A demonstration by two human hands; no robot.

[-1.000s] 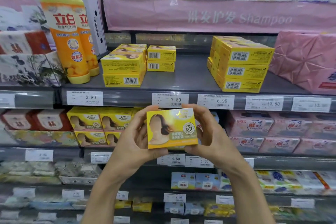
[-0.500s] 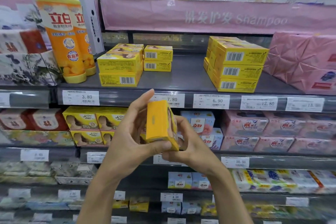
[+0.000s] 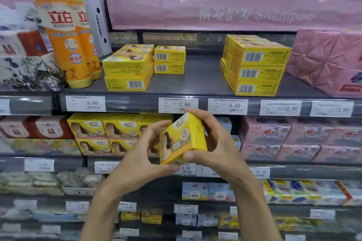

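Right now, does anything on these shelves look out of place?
Nothing spilled or damaged. On the upper shelf, the left pile of yellow boxes and the right pile stand apart with bare shelf between them. The yellow box between the left hand and right hand is tilted.

A: Where's the yellow box (image 3: 183, 139)?
B: Mid-frame, tilted. Left hand (image 3: 137, 158) grips it at 8 o'clock, right hand (image 3: 219, 143) at 3.
A: Other stuff?
B: Orange bottles (image 3: 66, 45) at 10 o'clock.
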